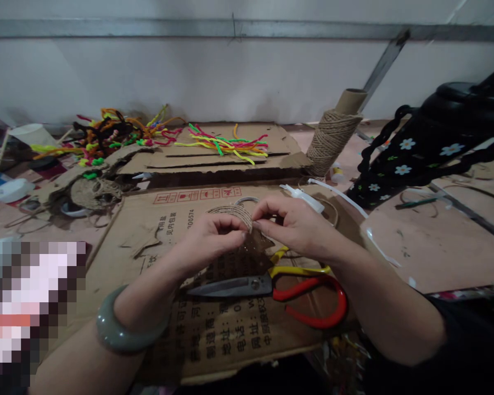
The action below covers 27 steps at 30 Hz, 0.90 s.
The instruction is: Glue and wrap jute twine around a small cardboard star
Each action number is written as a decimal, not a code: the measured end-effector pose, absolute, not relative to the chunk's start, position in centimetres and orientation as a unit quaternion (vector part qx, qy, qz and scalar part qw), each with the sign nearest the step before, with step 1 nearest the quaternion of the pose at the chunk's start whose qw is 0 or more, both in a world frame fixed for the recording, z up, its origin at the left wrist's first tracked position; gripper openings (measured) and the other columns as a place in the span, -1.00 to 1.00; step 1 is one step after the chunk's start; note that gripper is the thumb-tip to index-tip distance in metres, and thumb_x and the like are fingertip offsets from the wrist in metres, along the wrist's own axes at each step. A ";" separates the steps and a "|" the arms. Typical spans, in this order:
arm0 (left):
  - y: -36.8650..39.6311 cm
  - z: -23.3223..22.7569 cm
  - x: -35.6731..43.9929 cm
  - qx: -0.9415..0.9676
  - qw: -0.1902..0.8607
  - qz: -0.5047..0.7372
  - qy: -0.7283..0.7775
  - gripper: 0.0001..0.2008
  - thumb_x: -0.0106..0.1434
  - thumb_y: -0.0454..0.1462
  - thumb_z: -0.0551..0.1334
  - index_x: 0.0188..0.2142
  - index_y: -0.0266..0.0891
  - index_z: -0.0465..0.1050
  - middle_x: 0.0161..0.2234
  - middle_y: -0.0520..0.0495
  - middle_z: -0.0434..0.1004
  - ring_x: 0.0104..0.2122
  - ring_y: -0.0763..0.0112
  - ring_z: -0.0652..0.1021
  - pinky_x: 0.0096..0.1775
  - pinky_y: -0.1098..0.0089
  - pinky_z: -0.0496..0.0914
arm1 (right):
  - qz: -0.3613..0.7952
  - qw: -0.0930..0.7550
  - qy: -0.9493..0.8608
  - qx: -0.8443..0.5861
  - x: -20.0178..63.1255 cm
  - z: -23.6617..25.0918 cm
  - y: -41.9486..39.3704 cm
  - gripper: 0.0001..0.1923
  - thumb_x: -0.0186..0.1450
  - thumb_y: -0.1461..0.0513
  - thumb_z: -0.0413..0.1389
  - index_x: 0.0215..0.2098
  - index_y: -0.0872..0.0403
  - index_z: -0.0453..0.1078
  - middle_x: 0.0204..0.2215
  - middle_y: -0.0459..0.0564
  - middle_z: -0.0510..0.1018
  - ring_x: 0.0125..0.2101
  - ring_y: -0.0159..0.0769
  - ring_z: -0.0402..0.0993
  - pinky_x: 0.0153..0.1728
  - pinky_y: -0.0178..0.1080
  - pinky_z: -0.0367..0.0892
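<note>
Both hands are up over the flat cardboard sheet, and between them sits a small twine-wrapped piece — a ring or arc bound in jute, with a darker brown bit hanging under it. The left hand has its grip pinched narrow on the left end of the piece, thumb and fingertips closed on the wrapping. The right hand meets it from the other side, its grip also tight on the piece, fingertips right at the wrapped edge, so the piece lies squarely in the gap where the two grips touch. A grey-green bangle rides the left wrist.

Just below the piece, nearer the person, red-handled scissors lie flat on the cardboard, blades pointing left, with yellow handles of another tool just above them. Beyond the piece, to the right, a spool of twine leans on the bench — and further back, left of that spool, coloured pipe cleaners are scattered. A white bottle lies just behind the right hand.
</note>
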<state>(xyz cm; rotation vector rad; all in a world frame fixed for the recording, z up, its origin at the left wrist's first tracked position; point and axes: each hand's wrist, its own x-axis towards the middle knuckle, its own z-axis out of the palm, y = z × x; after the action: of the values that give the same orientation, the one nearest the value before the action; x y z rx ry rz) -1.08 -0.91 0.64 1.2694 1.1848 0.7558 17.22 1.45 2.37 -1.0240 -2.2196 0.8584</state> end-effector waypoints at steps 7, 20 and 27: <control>-0.9 0.6 -1.1 0.539 0.585 0.331 0.508 -0.90 -0.02 -0.24 0.30 -0.52 -0.25 0.52 -0.59 0.06 0.38 -0.57 0.53 0.30 -0.50 0.48 0.17 | 0.322 0.276 -0.823 -0.377 17.3 2.3 1.5 -0.93 0.18 0.33 0.04 -0.40 0.11 0.36 -0.49 -0.15 0.45 -0.47 -0.49 0.32 -0.43 -0.39 0.20; -0.8 0.7 -0.9 0.529 0.588 0.319 0.523 -0.86 -0.08 -0.26 0.31 -0.47 -0.27 0.51 -0.60 0.09 0.36 -0.58 0.57 0.29 -0.49 0.50 0.16 | 0.310 0.256 -0.831 -0.385 17.1 2.4 1.4 -0.91 0.20 0.33 0.05 -0.39 0.11 0.40 -0.49 -0.16 0.48 -0.47 -0.48 0.34 -0.42 -0.38 0.20; -0.7 0.6 -0.7 0.519 0.572 0.364 0.520 -0.88 -0.07 -0.26 0.29 -0.53 -0.28 0.45 -0.62 0.09 0.36 -0.58 0.56 0.30 -0.48 0.49 0.17 | 0.276 0.276 -0.837 -0.384 17.2 1.9 1.5 -0.74 0.34 0.20 -0.07 -0.25 0.10 0.45 -0.34 -0.06 0.59 -0.32 -0.40 0.47 -0.28 -0.34 0.29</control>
<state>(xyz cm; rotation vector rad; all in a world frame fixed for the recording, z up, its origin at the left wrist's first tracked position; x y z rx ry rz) -0.67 -0.70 0.57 1.2170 1.2204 0.8542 17.15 1.53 1.89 -1.0304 -2.2490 0.7402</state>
